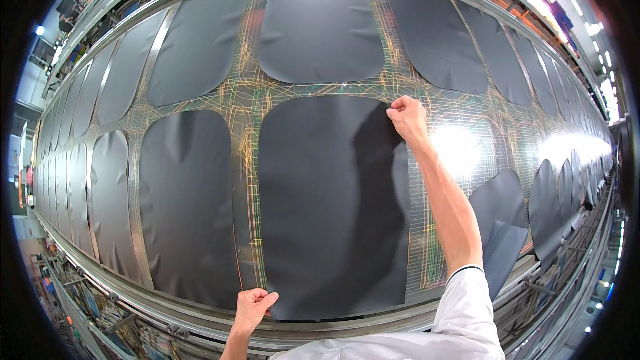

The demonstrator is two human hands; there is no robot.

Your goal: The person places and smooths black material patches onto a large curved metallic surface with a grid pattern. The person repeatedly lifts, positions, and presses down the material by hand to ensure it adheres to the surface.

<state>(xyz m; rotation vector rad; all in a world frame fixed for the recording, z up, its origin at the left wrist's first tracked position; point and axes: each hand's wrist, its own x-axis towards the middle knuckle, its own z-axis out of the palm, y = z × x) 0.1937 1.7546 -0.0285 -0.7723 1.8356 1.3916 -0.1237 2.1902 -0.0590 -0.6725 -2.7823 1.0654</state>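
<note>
Head view: a dark fabric panel (pixel 327 207) lies flat on the gridded cutting table (pixel 460 153). Right hand (pixel 407 117) pinches its far right corner; left hand (pixel 253 307), fingers curled, grips its near left corner at the table's edge.

Two hands show, the left hand (pixel 252 307) and the right hand (pixel 407 117), both on one dark sheet (pixel 327 207) among well over twenty such sheets lying in two rows along a single long tabletop (pixel 460 150), too crowded at the ends to count exactly.
</note>
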